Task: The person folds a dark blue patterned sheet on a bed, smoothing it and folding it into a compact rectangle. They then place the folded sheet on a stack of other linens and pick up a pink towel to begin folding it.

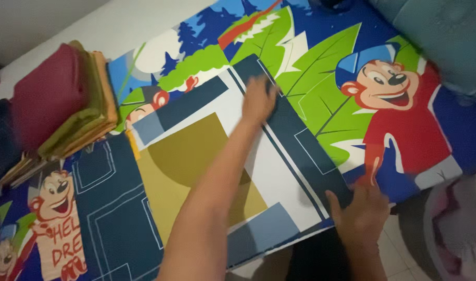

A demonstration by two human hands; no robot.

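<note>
Folded cloth [217, 171], patterned in navy, white, mustard and grey-blue blocks, lay flat on the cartoon-printed bed sheet [404, 130], near its edge.

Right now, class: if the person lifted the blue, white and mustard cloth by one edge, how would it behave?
The patterned cloth would probably droop, since it lies flat and thin under the left hand and right hand. Likely light. It may slide on the cartoon bedsheet.

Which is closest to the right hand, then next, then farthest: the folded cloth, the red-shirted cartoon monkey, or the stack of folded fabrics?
From the right hand:
1. Folded cloth, touched at its near edge.
2. Red-shirted cartoon monkey, just beyond.
3. Stack of folded fabrics, far left.
</note>
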